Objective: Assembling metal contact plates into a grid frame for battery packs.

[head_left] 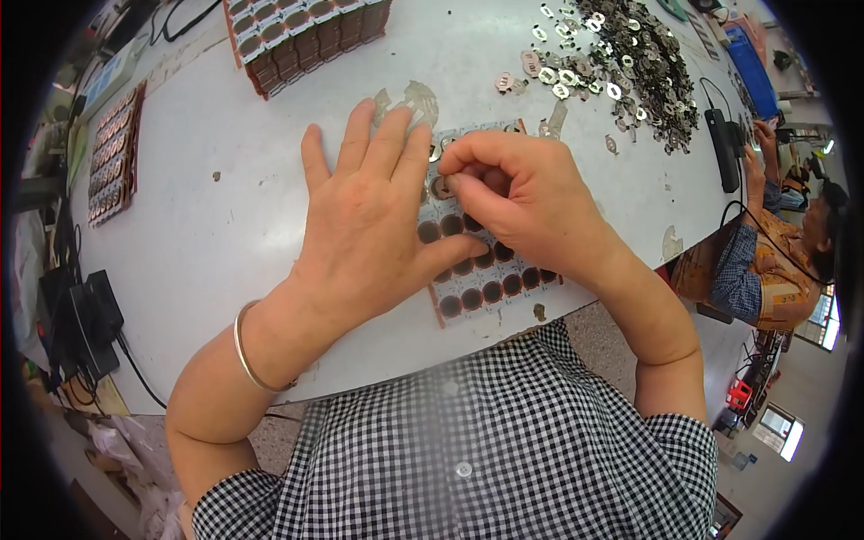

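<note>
A panel of small circuit boards with rows of dark round spots lies on the white table in front of me. My left hand rests flat along its left side, fingers spread and the thumb stretched across the rows. Over the upper part of the panel, my right hand is closed in a pinch, thumb and index fingertip down at one round spot. Whatever those fingertips hold is hidden or too small to name. Shiny metal pieces show on the panel's top rows, partly covered by both hands.
A heap of small silvery metal pieces spreads at the far right. A tall stack of similar panels stands at the back; more panels lie far left. Black adapters and a black power strip flank the table. Another person sits right.
</note>
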Available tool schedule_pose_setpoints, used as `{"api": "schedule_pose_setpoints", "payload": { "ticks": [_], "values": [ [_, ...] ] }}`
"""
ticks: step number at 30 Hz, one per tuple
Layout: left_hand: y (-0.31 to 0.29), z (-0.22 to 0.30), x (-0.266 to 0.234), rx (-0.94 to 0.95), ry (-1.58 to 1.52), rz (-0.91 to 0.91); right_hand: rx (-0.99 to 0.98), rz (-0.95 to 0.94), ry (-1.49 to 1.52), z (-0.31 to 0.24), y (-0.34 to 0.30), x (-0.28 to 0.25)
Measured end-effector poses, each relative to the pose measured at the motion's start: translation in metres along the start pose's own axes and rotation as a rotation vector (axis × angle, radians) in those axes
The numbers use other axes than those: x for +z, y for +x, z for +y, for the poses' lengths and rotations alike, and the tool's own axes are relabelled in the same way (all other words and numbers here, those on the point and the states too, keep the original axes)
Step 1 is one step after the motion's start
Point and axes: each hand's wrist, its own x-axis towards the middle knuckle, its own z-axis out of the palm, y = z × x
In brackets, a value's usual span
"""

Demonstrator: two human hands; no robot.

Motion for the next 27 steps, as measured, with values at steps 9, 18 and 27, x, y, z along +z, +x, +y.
{"api": "schedule_pose_setpoints", "payload": {
  "ticks": [9, 18, 27],
  "values": [
    [-0.001, -0.001, 0.003, -0.007, -0.008, 0.039, -0.009, 0.024, -0.057, -0.007, 0.001, 0.006],
    [-0.001, -0.001, 0.004, -0.012, -0.002, 0.049, -0.247, 0.115, -0.251, 0.006, 0.003, 0.012],
    [0.001, 0.002, 0.003, -0.041, -0.004, 0.041, -0.432, 0.223, -0.368, 0.016, -0.003, 0.017]
  ]
}}
